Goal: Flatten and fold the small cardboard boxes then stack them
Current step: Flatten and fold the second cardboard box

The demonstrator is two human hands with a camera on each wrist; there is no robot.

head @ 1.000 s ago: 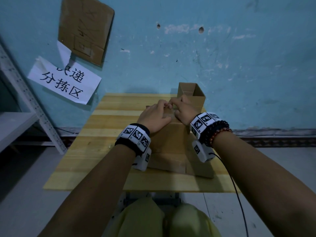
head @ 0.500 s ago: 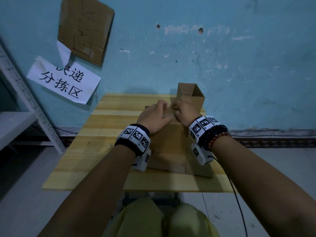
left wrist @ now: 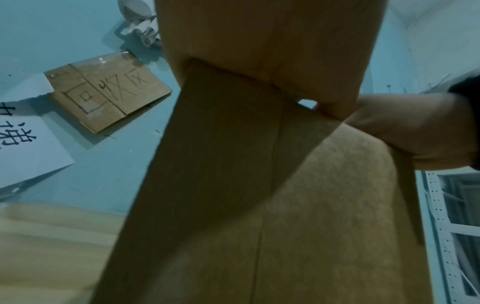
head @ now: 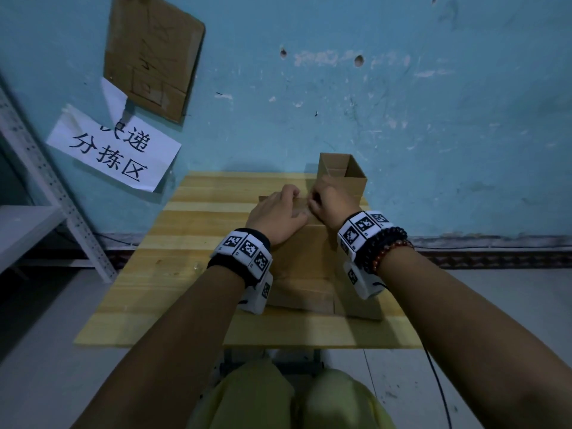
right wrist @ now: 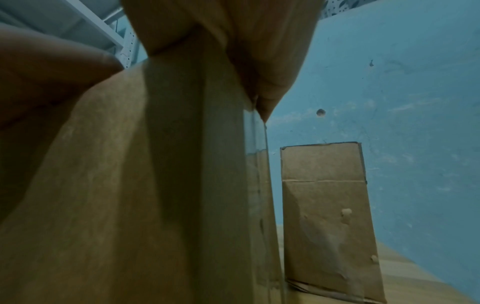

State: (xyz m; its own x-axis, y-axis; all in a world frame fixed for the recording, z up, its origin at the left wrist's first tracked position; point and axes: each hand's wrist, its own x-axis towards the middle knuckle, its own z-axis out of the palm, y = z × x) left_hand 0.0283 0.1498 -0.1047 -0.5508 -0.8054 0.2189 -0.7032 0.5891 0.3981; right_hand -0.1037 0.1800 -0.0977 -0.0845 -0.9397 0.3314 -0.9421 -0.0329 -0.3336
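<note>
A brown cardboard box stands on the wooden table, close in front of me. My left hand and right hand sit side by side on its top, fingers curled over the far upper edge. The fingertips are hidden behind that edge. In the left wrist view my left palm lies against the box wall, with the right hand beside it. Clear tape runs along a corner of the box in the right wrist view. A second, open-topped box stands upright just behind my right hand.
The table stands against a blue wall. A white paper sign and a taped cardboard sheet hang on the wall at the left. A grey metal shelf stands left of the table. My knees are under the near edge.
Both hands stay on the far top edge of the near box, and their fingers have shifted only slightly. The boxes have not moved.
</note>
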